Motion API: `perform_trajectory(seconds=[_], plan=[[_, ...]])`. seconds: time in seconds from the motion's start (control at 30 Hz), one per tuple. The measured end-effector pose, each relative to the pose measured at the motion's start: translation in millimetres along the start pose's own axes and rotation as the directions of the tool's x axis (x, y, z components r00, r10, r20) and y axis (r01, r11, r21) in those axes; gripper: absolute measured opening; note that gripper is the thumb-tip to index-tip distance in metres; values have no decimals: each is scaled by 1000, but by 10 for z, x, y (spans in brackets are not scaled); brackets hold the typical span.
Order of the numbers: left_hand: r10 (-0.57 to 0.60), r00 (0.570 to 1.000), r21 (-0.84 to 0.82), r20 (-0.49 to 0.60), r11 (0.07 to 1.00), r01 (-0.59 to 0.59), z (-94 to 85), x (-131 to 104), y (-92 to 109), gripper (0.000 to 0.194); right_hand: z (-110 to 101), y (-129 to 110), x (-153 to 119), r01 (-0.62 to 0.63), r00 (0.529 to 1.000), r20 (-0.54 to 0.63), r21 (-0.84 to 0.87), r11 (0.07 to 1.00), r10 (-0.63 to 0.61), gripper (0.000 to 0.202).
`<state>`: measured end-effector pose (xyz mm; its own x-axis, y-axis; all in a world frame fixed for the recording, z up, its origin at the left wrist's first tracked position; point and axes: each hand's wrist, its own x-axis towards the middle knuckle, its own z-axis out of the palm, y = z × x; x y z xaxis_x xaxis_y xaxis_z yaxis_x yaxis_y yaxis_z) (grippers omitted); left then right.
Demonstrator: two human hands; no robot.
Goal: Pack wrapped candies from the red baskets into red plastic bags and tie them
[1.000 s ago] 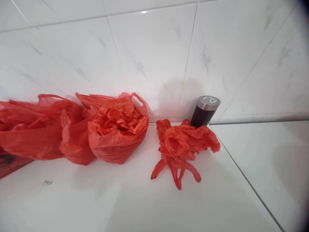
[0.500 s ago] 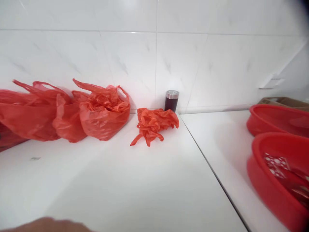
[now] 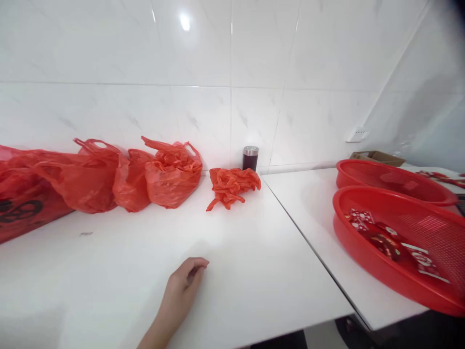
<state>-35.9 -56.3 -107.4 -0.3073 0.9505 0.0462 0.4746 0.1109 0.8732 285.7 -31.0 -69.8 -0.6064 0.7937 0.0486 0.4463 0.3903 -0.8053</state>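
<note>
My left hand (image 3: 181, 290) is low over the white table (image 3: 254, 271), left of the middle, with its thumb and fingers curled together and nothing visible in them. My right hand is out of view. Beyond my left hand, a crumpled red plastic bag (image 3: 232, 185) lies near the wall, in front of a dark cup with a silver lid (image 3: 250, 158). To the left stands a full red bag (image 3: 174, 182), its handles up, beside a smaller red bag (image 3: 132, 186).
More red bags (image 3: 85, 182) line the wall at the left, one with black print (image 3: 25, 213). On the right-hand table are two red baskets, the front one (image 3: 366, 271) holding patterned packets (image 3: 421, 259), the other (image 3: 385, 182) behind it. A cardboard box (image 3: 378, 157) sits farther back.
My left hand has come up from the bottom edge into fuller view. The view has shifted right and widened, so more of the baskets and the table's front edge shows.
</note>
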Motion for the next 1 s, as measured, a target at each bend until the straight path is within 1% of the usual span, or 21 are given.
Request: perform_trajectory(seconds=[0.07,0.1,0.13,0.2,0.23,0.27,0.3,0.33,0.37,0.4,0.43,0.47,0.53,0.6,0.67,0.73,0.87,1.0], plan=[[24,1000,-9,-1,1000,-24,6,-27,-59,24,-115,-94,324,35,999,3,6,999,-35,32],[21,1000,-25,-5,999,-21,4,-20,-62,25,-178,-145,554,55,998,8,9,998,-55,33],[10,1000,-45,-17,999,-11,1,-3,-56,25,-238,-199,830,78,997,13,13,997,-78,34],[-17,999,-77,-50,997,13,1,39,-38,24,-331,-310,1488,129,992,8,25,991,-129,42],[-24,998,-83,-61,996,19,3,57,-30,23,-358,-360,1842,147,984,-97,-7,989,-147,49],[-29,997,-81,-68,996,23,7,70,-25,22,-370,-400,2187,128,965,-217,-96,987,-147,62],[-31,997,-76,-73,997,25,12,77,-22,21,-365,-424,2506,55,954,-278,-203,978,-111,80],[-31,996,-73,-80,997,25,17,80,-21,20,-344,-429,2783,-41,954,-295,-303,952,-53,93],[-30,995,-77,-90,997,23,21,80,-22,19,-306,-412,3006,-112,954,-300,-383,917,-9,98],[-28,994,-89,-101,996,19,24,79,-24,18,-254,-372,3173,-158,958,-286,-449,880,26,100],[-25,993,-104,-113,994,13,26,78,-28,17,-188,-313,3283,-185,964,-259,-496,849,58,97],[-20,993,-118,-119,993,6,26,79,-34,17,-113,-238,3344,-193,970,-229,-526,828,80,93],[-10,992,-132,-123,991,-7,24,83,-47,17,52,-65,3357,-189,976,-200,-553,812,91,79],[-8,993,-130,-119,992,-7,18,86,-53,17,200,98,3291,-182,971,-233,-560,808,57,64],[-16,994,-122,-108,993,3,12,85,-48,17,300,219,3207,-174,958,-288,-565,806,5,53],[-27,995,-119,-100,993,15,8,82,-38,17,346,296,3130,-160,945,-325,-565,809,-40,46],[-31,994,-141,-107,990,15,10,95,-50,18,346,372,2977,-129,924,-370,-543,829,-98,35],[-30,993,-148,-117,989,12,7,110,-60,19,341,387,2740,-64,905,-398,-483,873,-154,32]])
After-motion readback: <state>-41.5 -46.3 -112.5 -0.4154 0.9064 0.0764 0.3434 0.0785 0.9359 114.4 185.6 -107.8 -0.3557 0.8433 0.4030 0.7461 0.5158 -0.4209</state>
